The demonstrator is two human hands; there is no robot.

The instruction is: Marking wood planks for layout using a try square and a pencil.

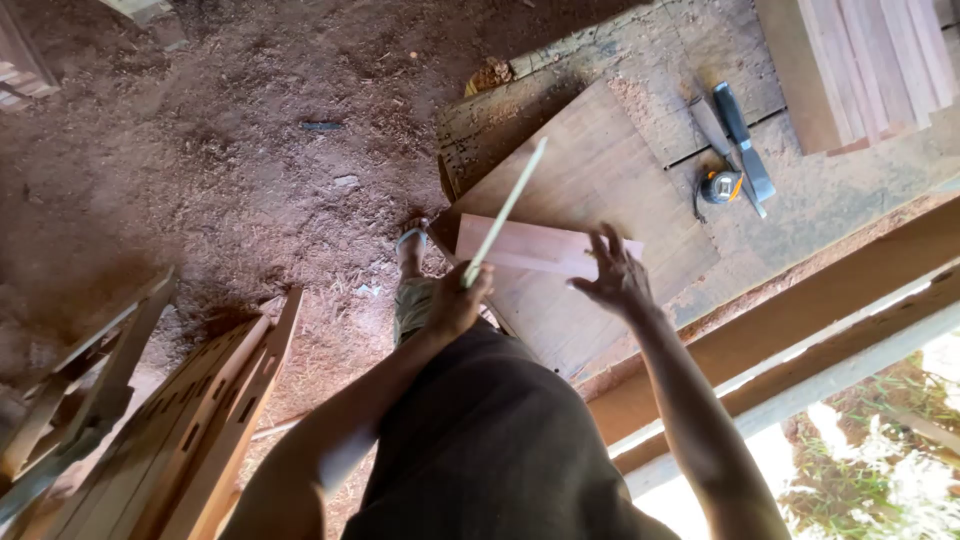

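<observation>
My left hand (458, 300) grips one end of a thin pale wooden strip (507, 208) that points up and to the right over a workbench. My right hand (615, 275) has its fingers spread and rests on a small reddish plank (530, 248). That plank lies on a larger brown board (590, 180) on the bench. My foot in a sandal (410, 245) stands on the dirt floor just left of the bench.
A tape measure (722, 186) and a dark-handled tool (742, 135) lie on the dusty workbench (800, 210). Stacked planks (860, 65) sit at the top right. Wooden frames (170, 420) lean at the lower left on sawdust-covered ground.
</observation>
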